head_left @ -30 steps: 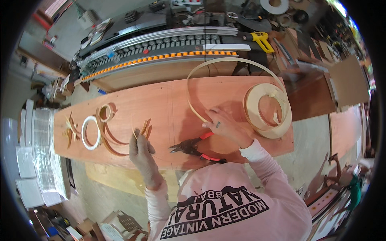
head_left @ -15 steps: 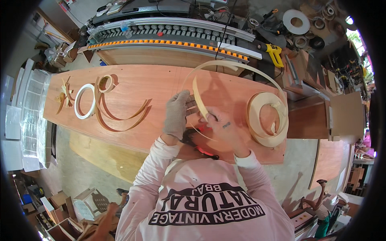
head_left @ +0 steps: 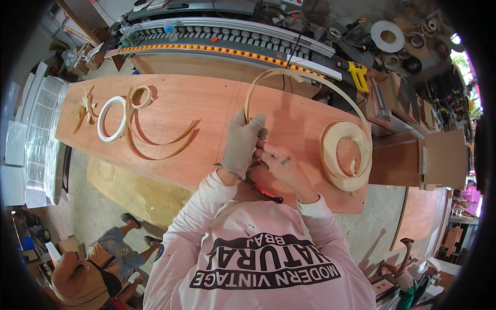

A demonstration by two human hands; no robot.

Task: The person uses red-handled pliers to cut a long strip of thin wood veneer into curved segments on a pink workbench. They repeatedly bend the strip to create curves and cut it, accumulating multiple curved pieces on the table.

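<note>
A thin cream edge-banding strip arches up from its coil at the table's right and comes down to my hands. My left hand, in a grey knit glove, is closed around the strip. Bare and pressed against the glove's right side, my right hand has its fingers pinched together. What they hold, if anything, is hidden by the glove. Just below my hands, a red-and-black hand tool lies on the wooden board, partly covered by my arms.
On the board's left lie a white ring-shaped roll, a small tan roll, curved brown strips and scraps. A roller machine and yellow heat gun stand beyond. A person is at lower left.
My left hand has turned and closed on the strip. My right hand has come up against it, and the strip's end no longer shows. A person has come into view at lower left.
</note>
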